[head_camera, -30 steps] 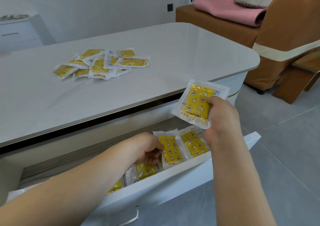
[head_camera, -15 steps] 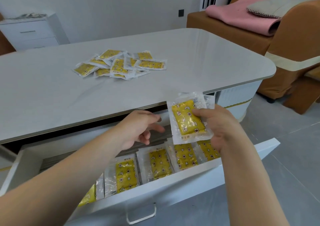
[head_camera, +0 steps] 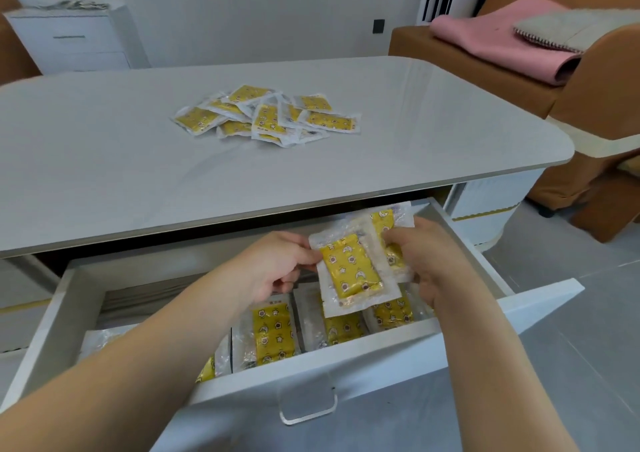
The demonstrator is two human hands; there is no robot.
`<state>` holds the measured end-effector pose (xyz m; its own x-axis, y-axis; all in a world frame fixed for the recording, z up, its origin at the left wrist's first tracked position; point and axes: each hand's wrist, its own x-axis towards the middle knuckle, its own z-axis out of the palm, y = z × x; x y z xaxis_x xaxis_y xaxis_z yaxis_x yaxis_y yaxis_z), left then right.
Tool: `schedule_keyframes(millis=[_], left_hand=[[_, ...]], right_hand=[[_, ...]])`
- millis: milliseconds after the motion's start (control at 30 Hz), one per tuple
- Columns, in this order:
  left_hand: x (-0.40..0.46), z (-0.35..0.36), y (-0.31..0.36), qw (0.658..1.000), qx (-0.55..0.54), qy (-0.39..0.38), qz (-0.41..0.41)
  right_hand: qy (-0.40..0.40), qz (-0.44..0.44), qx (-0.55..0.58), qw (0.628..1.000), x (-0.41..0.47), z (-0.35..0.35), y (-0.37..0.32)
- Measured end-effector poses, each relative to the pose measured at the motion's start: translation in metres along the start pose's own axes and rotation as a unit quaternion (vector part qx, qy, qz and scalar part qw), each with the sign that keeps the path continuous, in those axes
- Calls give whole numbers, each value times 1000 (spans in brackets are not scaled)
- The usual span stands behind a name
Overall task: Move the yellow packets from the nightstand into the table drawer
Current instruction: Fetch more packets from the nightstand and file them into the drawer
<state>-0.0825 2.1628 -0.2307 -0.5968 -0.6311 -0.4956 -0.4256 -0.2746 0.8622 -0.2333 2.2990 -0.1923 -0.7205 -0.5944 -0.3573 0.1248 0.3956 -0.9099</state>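
Both hands, left point(head_camera: 277, 264) and right point(head_camera: 429, 261), pinch yellow packets point(head_camera: 353, 271) above the open drawer point(head_camera: 381, 351); the rear packet point(head_camera: 384, 219) is half hidden. More packets point(head_camera: 270, 114) lie on the desk point(head_camera: 104, 160).

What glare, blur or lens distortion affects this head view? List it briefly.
Head view: daylight sheen whitens the tabletop at its far right; wide-angle bending curves the table's edges and the drawer front; both hands and the held packets look slightly soft; the far nightstand is washed out.
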Motion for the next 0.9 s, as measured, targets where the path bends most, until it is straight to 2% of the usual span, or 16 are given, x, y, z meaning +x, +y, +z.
schedule_keyframes(millis=[133,267,433,567,633,700,800,900], left_hand=[[8,-8,-19,990,127,41,-53],[17,4,-28,956,271,42,-100],[19,9,-30,947,290,24,-138],[8,2,-27,931,347,31,-112],[10,-5,-24,937,330,94,-63],[13,-9,-21,958,251,138,-11],[11,-2,-14,995,70,70,22],[13,4,-11,1000,19,7,23]], right_hand=[[18,6,-56,998,-2,1,1],[-3,8,-98,995,-1,7,5],[-3,14,-103,995,2,11,6],[-9,9,-114,993,1,11,6],[-20,8,-127,992,0,10,6],[-38,6,-142,989,-2,10,5],[-70,1,-166,984,-4,13,3],[-108,-6,-190,976,-5,16,2]])
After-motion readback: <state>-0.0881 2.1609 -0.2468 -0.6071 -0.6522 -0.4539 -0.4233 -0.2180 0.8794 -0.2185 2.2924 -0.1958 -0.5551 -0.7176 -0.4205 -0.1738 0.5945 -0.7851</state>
